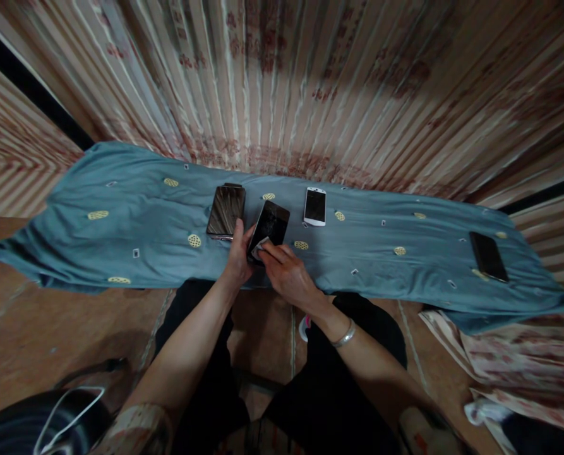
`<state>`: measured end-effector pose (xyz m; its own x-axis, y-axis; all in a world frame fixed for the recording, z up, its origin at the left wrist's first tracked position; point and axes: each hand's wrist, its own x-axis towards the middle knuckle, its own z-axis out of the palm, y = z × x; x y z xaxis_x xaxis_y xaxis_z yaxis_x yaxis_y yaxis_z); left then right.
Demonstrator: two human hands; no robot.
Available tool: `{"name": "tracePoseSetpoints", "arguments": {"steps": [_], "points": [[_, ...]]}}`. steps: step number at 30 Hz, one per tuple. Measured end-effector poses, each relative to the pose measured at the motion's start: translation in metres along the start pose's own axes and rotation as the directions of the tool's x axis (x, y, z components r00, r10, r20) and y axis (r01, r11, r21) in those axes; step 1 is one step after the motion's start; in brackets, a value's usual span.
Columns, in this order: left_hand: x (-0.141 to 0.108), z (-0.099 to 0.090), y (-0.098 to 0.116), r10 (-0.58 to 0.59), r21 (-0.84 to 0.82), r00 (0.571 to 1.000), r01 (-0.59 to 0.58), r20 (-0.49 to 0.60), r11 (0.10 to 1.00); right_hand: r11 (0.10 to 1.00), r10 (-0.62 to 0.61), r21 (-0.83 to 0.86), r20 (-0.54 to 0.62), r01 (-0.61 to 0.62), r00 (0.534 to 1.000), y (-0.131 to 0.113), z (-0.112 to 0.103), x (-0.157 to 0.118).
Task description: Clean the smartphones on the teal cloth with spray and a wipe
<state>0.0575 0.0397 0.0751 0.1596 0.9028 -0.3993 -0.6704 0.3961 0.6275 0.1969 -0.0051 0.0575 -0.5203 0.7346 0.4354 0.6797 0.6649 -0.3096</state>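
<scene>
A black smartphone (273, 221) is tilted up in my left hand (239, 256), whose fingers and thumb grip its lower left side. My right hand (288, 272) pinches a small whitish piece of cloth or tissue (261, 246) and presses it on the lower part of the screen. Smudges show on the dark glass. Just left of it lies a dark, shiny phone-like device (227, 210), close to my left thumb. A white smartphone (315, 206) with a dark screen lies a little to the right, touched by neither hand.
The blue-green cloth (367, 253) with yellow prints covers a long narrow table. Near its right end lies another black phone (488, 256). Patterned curtains (272, 95) hang behind. At the lower left, a white cable (71, 417) rests on a dark round object (7, 423).
</scene>
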Motion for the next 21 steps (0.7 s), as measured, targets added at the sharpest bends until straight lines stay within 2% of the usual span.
{"name": "tracePoseSetpoints", "arguments": {"steps": [4, 8, 12, 18, 21], "points": [[-0.002, 0.003, -0.003, -0.037, 0.006, 0.999, 0.037, 0.030, 0.999, 0.999, 0.030, -0.027, -0.059, -0.031, 0.998, 0.008, 0.000, 0.003], [-0.006, 0.009, -0.007, -0.090, -0.025, 0.996, 0.090, -0.003, 0.996, 0.995, 0.056, -0.078, -0.113, -0.065, 0.992, 0.014, 0.000, 0.008], [-0.008, 0.011, -0.007, -0.100, -0.034, 0.995, 0.100, -0.017, 0.994, 0.992, 0.059, -0.106, -0.105, -0.070, 0.993, 0.011, 0.000, 0.010], [-0.005, 0.004, -0.006, -0.046, -0.021, 0.997, 0.045, -0.059, 0.999, 0.997, 0.025, -0.071, -0.025, -0.027, 0.999, -0.002, 0.003, 0.007], [-0.004, 0.004, -0.008, -0.035, -0.021, 0.998, 0.034, -0.061, 0.999, 0.997, 0.020, -0.077, -0.028, -0.022, 0.999, -0.001, 0.002, 0.008]]}}
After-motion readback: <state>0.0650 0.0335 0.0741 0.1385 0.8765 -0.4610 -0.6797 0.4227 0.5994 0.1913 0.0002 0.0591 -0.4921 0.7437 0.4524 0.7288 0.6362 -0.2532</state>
